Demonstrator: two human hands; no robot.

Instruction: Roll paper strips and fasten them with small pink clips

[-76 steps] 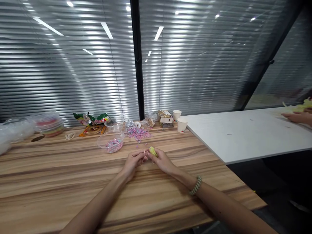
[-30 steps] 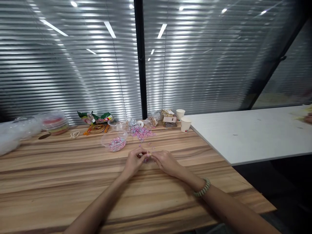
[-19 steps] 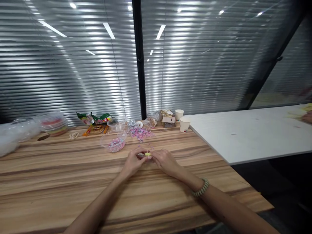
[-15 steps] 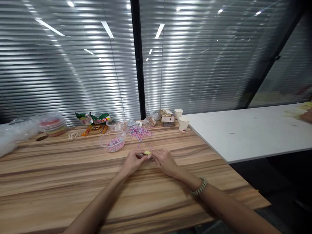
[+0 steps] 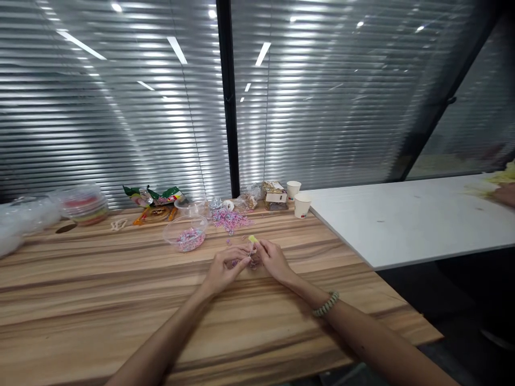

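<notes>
My right hand (image 5: 274, 260) pinches a small yellow piece (image 5: 252, 238) between thumb and fingers; the piece sticks up past the fingertips. From it a thin pale strand (image 5: 251, 250) runs down to my left hand (image 5: 226, 269), whose thumb and forefinger are closed on its lower end. What the piece and strand are is too small to make out. Under and between the hands lie a few small pink and purple bits (image 5: 253, 264), partly hidden by the fingers. Farther off, a clear round bowl (image 5: 171, 231) holds many similar bits, with a loose pile (image 5: 230, 219) of them behind it.
Along the window side stand green snack bags (image 5: 167, 195), stacked lidded tubs (image 5: 83, 206), a small box (image 5: 276, 195) and two paper cups (image 5: 302, 206). Clear plastic bags (image 5: 24, 222) lie far left. A white table (image 5: 414, 220) adjoins; another person's hand (image 5: 505, 194) shows at its right.
My right hand has turned upward with the yellow piece, tilting it. My left hand has drawn slightly down and apart, so the pale strand now shows stretched between the hands.
</notes>
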